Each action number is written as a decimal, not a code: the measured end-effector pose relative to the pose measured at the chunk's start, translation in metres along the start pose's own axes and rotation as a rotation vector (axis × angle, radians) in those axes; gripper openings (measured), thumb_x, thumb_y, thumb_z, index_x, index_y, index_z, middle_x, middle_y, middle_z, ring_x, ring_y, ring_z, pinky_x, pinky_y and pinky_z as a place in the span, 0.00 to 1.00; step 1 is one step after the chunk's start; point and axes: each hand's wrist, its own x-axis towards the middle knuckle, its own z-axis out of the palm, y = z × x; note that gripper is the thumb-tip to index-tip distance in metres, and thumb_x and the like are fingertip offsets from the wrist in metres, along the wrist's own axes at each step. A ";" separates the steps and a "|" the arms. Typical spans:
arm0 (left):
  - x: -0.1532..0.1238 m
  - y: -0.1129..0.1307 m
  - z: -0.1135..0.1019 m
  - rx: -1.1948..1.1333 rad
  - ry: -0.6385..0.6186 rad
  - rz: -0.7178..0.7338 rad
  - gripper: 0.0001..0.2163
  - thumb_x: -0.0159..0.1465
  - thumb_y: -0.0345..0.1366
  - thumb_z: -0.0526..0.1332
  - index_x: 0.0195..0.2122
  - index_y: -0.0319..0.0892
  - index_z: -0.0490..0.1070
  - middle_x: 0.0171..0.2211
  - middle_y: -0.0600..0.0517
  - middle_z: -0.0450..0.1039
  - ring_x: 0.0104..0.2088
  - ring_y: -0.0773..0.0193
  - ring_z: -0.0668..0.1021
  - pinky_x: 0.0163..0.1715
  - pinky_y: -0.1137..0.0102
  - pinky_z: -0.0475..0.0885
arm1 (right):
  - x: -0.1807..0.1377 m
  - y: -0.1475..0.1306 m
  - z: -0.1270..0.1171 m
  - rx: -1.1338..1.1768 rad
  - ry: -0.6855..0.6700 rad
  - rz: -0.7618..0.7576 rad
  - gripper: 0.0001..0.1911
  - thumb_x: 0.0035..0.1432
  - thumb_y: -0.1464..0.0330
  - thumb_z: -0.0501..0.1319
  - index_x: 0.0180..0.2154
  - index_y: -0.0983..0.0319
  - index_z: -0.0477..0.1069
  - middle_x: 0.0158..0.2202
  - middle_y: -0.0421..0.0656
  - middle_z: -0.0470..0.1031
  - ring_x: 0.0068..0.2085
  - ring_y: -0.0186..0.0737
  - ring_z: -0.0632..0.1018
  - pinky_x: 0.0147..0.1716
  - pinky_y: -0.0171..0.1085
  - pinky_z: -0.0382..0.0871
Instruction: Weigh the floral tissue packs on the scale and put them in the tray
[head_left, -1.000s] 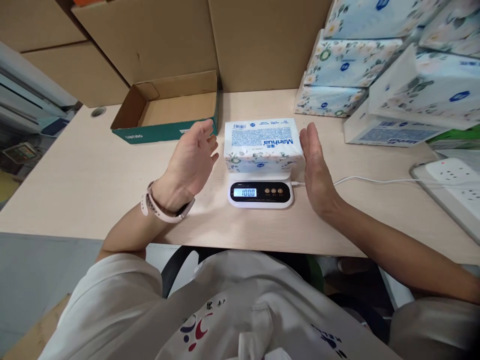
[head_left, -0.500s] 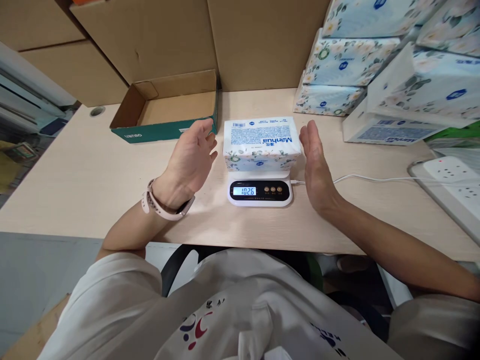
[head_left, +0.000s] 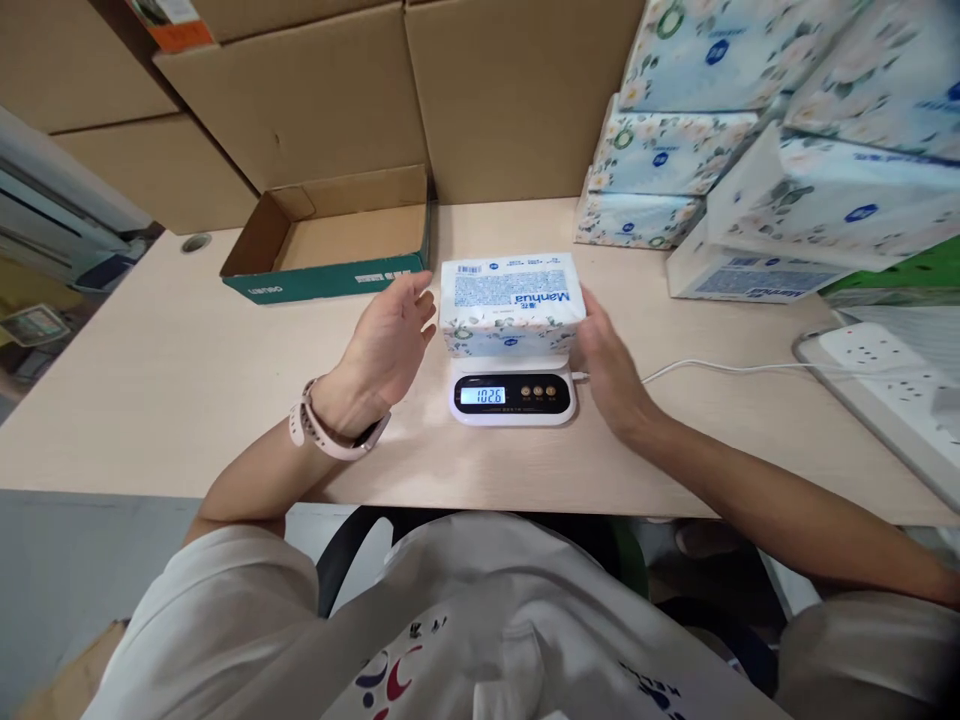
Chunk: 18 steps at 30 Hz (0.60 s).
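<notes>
A floral pack of tissues (head_left: 512, 300) marked Manhua lies on a white kitchen scale (head_left: 513, 398), whose lit display reads 102.6. Just left of the pack is my left hand (head_left: 390, 345), with its fingers loosely curved, nothing in it and a gap to the pack. My right hand (head_left: 611, 360) is at the pack's right end, fingers extended along it; whether they touch it I cannot make out. A pale pink watch band (head_left: 322, 432) is around my left wrist. The scale's white cable runs off behind my right hand.
An open green cardboard box (head_left: 330, 283) stands at the back left. Brown cartons (head_left: 525, 100) line the back edge. More tissue packs (head_left: 671, 150) are stacked at the back right, near a white power strip (head_left: 889, 365) on the right.
My right hand has moved in closer to the pack's right end. My left hand stays about where it was. The view has tilted up slightly; the reading is unchanged.
</notes>
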 end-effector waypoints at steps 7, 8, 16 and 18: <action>-0.013 0.007 0.042 -0.028 -0.191 0.182 0.17 0.70 0.47 0.65 0.58 0.53 0.81 0.64 0.53 0.83 0.80 0.45 0.66 0.80 0.50 0.61 | -0.005 -0.015 0.008 0.023 0.096 -0.153 0.49 0.71 0.36 0.54 0.83 0.43 0.44 0.82 0.42 0.64 0.82 0.56 0.66 0.84 0.67 0.57; -0.013 0.009 0.049 -0.033 -0.219 0.213 0.19 0.70 0.47 0.66 0.60 0.54 0.79 0.66 0.54 0.81 0.81 0.46 0.64 0.81 0.52 0.59 | -0.003 -0.019 0.003 0.016 0.166 -0.198 0.49 0.71 0.36 0.54 0.83 0.44 0.44 0.83 0.42 0.62 0.83 0.55 0.64 0.84 0.65 0.57; 0.008 0.001 0.114 -0.073 -0.414 -0.013 0.31 0.64 0.44 0.68 0.69 0.52 0.67 0.75 0.50 0.71 0.78 0.43 0.68 0.80 0.48 0.58 | -0.005 -0.027 -0.075 -0.146 0.614 -0.127 0.42 0.68 0.37 0.61 0.73 0.51 0.69 0.74 0.51 0.75 0.74 0.63 0.75 0.76 0.68 0.68; 0.013 -0.006 0.128 -0.014 -0.412 -0.144 0.32 0.64 0.44 0.66 0.69 0.49 0.65 0.76 0.45 0.70 0.77 0.43 0.69 0.80 0.46 0.58 | -0.015 -0.015 -0.090 -0.184 0.649 -0.016 0.43 0.66 0.35 0.62 0.69 0.56 0.74 0.71 0.54 0.78 0.72 0.64 0.77 0.75 0.69 0.68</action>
